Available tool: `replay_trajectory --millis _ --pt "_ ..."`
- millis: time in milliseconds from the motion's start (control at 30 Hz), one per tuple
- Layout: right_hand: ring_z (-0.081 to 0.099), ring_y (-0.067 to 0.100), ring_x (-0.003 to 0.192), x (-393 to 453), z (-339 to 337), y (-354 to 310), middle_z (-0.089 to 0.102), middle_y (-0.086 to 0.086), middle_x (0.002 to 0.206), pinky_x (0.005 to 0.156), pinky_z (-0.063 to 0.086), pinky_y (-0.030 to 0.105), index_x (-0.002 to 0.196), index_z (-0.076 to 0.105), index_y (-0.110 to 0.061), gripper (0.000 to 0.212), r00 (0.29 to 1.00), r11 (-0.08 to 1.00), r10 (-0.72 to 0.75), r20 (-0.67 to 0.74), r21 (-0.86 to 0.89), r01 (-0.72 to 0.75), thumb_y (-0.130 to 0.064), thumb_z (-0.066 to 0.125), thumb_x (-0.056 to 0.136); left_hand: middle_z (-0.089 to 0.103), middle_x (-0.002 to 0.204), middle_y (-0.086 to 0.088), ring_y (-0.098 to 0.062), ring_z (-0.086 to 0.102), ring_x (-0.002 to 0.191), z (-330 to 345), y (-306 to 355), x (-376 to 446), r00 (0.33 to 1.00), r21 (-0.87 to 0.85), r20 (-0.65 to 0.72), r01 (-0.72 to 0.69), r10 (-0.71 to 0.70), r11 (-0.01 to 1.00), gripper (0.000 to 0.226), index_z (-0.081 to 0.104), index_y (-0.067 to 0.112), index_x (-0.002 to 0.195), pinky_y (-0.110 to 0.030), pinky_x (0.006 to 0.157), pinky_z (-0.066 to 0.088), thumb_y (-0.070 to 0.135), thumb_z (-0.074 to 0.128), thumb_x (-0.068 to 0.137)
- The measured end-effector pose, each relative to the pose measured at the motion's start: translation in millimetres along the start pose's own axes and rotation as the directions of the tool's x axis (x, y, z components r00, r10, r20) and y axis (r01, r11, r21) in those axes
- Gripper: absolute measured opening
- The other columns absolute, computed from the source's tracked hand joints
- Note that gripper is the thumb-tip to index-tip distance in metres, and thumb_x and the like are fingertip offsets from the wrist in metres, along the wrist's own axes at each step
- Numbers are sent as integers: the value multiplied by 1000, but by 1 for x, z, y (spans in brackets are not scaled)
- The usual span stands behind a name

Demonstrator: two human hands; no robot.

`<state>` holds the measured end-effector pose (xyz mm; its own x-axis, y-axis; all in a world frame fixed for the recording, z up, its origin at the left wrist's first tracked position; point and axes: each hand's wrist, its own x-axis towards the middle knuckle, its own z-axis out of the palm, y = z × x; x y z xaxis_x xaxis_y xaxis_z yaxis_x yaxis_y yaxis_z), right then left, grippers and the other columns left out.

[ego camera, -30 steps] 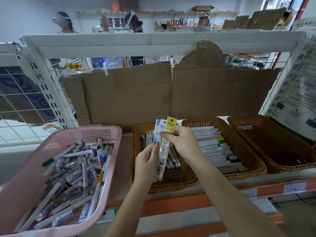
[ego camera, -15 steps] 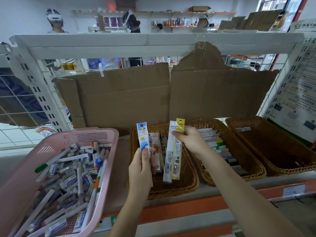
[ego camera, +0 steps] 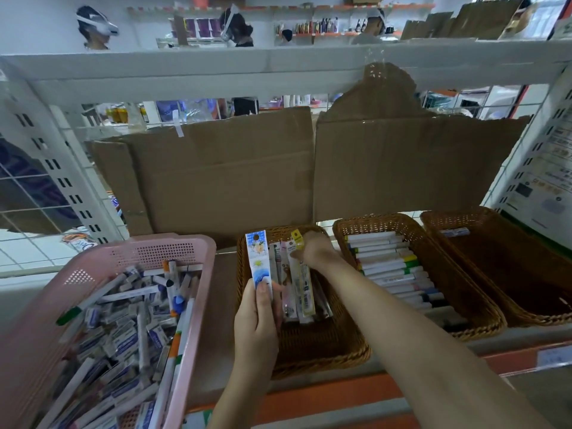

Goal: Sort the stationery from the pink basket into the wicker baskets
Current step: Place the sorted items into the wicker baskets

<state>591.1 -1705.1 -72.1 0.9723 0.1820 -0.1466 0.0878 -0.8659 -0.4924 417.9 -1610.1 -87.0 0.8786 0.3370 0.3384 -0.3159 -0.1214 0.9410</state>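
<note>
Standing nearly upright in the left hand (ego camera: 257, 332), the blue-and-white packet (ego camera: 259, 261) is pinched at its lower end, thumb across its face and fingers curled behind; its hang-hole end points up and slightly away. Its long axis runs close to parallel with the packets already lying in the left wicker basket (ego camera: 346, 351) — so the coming move looks to me like a short lean forward and to the right, with little turning needed. The packet hovers over that basket's near-left rim, just beside the laid-down pile and apart from it.

Deeper in the same basket, the right hand (ego camera: 312, 249) is down on the yellow-edged packet (ego camera: 301, 283). Its fingers curl at the packet's far end, though whether they pinch it or only press it flat I cannot tell. That packet lies lengthwise, touching its neighbours.

Of the two hands, the left is the nearer to an open strip of basket floor, on the pile's left side.

Further out, the pink basket (ego camera: 148, 252) sits to the left, heaped with pens and small boxes — well short of sorted. The middle wicker basket (ego camera: 483, 323) holds a neat row of markers (ego camera: 390, 264).
</note>
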Motion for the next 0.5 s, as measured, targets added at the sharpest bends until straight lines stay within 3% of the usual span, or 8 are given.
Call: replay_trajectory --millis 133,367,500 --pt "59 33 105 0 7 -3 61 19 116 73 42 28 110 57 0 19 999 994 0 -52 -110 -6 -10 55 93 48 57 7 -4 43 51 -1 0 -1 1000 -20 10 -13 13 1000 29 55 27 78 -14 50 35 36 34 97" --pt "56 29 106 -6 3 3 58 16 117 80 45 29 111 55 -1 18 998 982 -45 -52 -186 35 -6 50 94 46 56 7 -5 40 50 -1 -1 -2 1000 -34 30 -3 4 999 32 53 20 78 -17 47 35 39 35 96" --pt "55 30 106 -15 -2 4 57 17 116 84 46 31 109 56 0 23 989 978 -74 -126 -203 47 4 41 92 49 58 6 -5 42 51 -1 0 -2 999 -39 35 4 -3 999 34 51 18 76 -15 49 36 39 34 97"
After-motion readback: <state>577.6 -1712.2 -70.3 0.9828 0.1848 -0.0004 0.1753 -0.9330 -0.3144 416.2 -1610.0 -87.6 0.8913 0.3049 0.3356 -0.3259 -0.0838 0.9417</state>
